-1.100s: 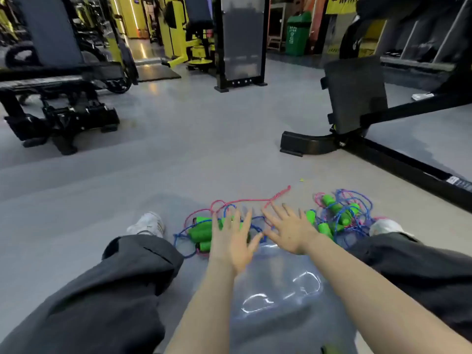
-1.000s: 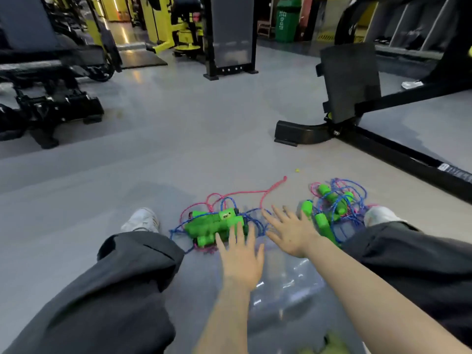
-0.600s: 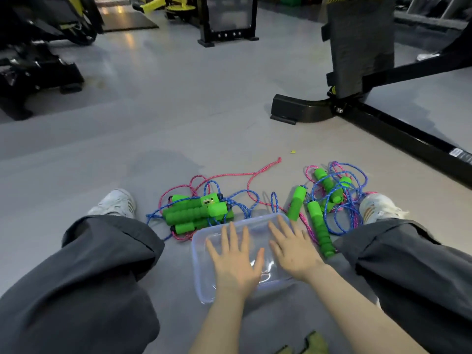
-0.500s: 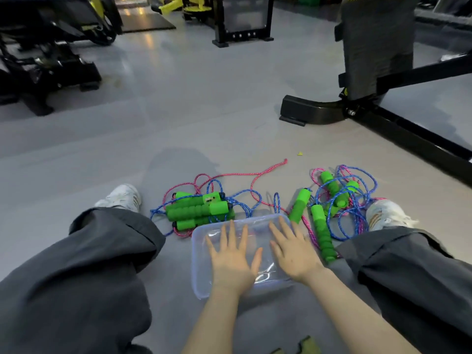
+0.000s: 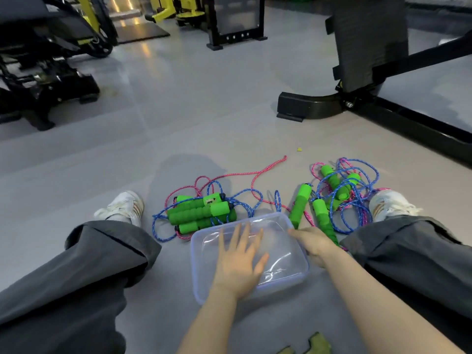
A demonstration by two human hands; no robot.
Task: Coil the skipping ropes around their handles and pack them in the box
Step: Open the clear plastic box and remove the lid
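A clear plastic box (image 5: 198,254) with a bluish rim lies on the floor between my legs. My left hand (image 5: 240,263) rests flat on its clear top, fingers straight. My right hand (image 5: 315,245) is at the box's right edge, fingers curled over the rim. Just beyond the box on the left, a bundle of green foam handles (image 5: 198,213) lies in loose blue and pink rope. To the right is a second tangle of ropes (image 5: 342,190), and two green handles (image 5: 300,204) point toward the box.
My grey-trousered legs (image 5: 84,272) and white shoes (image 5: 122,206) flank the box. A black machine base (image 5: 309,106) and its rail run along the floor at the right. More gym equipment (image 5: 43,83) stands far left. A green object (image 5: 316,343) shows at the bottom edge.
My hands came back from over the ropes and settled on the box. Since then my right hand has slid from the top to the box's right edge; my left stays flat.
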